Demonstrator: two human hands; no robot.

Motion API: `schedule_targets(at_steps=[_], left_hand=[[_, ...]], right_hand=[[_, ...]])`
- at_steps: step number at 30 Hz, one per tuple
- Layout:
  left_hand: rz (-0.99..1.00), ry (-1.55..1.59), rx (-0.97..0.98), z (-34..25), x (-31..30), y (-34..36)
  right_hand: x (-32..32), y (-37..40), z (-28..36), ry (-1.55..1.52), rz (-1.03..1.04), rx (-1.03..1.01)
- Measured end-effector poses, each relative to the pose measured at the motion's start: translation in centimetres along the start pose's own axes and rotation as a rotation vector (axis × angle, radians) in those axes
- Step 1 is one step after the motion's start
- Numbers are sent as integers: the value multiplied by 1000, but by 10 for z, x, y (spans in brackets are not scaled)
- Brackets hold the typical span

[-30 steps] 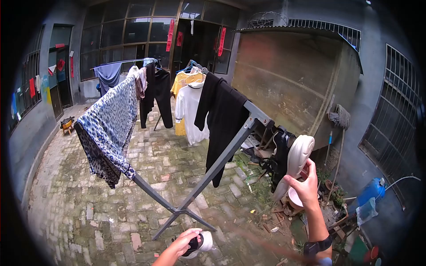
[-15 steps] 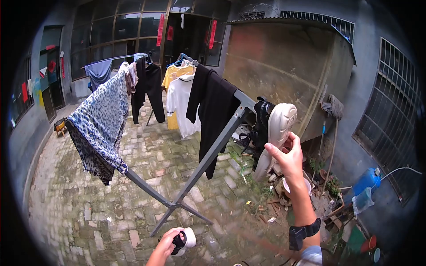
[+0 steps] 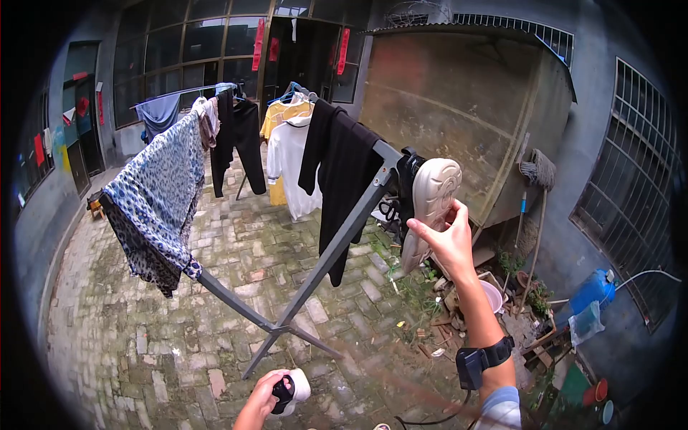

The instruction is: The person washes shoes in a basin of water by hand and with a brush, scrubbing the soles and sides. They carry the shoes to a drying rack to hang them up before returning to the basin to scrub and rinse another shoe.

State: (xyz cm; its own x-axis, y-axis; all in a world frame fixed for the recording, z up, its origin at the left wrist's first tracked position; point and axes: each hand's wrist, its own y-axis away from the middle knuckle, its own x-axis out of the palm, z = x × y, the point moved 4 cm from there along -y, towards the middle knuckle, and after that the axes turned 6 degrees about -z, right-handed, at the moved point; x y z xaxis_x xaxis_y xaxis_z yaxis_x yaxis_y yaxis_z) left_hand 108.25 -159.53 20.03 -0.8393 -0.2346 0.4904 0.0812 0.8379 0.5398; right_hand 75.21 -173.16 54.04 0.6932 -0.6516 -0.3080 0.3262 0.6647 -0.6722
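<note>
Courtyard floor: old brick paving (image 3: 143, 315), uneven, patched with green moss, wall to wall under everything.
Walls: a dark glazed front (image 3: 186, 50) with red paper strips at the far end; a stained concrete shed (image 3: 459, 107) to the right; a barred window (image 3: 631, 179) further right.
Drying rack (image 3: 337, 240): a grey metal frame on crossed legs that stands on the bricks and runs away from the camera.
Laundry: a blue-and-white patterned cloth (image 3: 158, 193) droops over the left rail; a black garment (image 3: 340, 172) hangs over the right rail, with a white shirt (image 3: 287, 172) behind it.
Clutter by the shed: a blue drum (image 3: 593, 290), and a pink basin (image 3: 493, 294) just beside the forearm, among rubble and weeds.
Pale-soled shoe (image 3: 430, 201): upright, sole toward the camera, its top against the near upper end of the drying rack.
Right hand (image 3: 448, 240): raised, thumb and fingers pinched on the lower edge of the pale-soled shoe; a dark strap (image 3: 480, 362) circles the wrist.
Left hand (image 3: 261, 398): low at the bottom edge, closed round a second shoe (image 3: 294, 390), black and white, above the paving.
Change: a second ago the pale-soled shoe hung well to the right of the rack end, lower down; it now sits up against it. The left hand has kept its hold down low.
</note>
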Motion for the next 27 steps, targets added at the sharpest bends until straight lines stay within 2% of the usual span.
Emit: schedule_targets(at_steps=[14, 18, 21, 24, 27], left_hand=[[-3, 25, -11, 4, 8, -4], [-25, 51, -23, 1, 9, 0], [16, 53, -13, 4, 2, -2], [-19, 6, 16, -2, 1, 7], [-10, 30, 38, -4, -12, 13]], right_hand=[[48, -8, -27, -50, 83, -8], [43, -1, -17, -93, 134, 56], [46, -2, -34, -36, 102, -31], [34, 10, -27, -17, 129, 1], [19, 42, -57, 46, 59, 39]])
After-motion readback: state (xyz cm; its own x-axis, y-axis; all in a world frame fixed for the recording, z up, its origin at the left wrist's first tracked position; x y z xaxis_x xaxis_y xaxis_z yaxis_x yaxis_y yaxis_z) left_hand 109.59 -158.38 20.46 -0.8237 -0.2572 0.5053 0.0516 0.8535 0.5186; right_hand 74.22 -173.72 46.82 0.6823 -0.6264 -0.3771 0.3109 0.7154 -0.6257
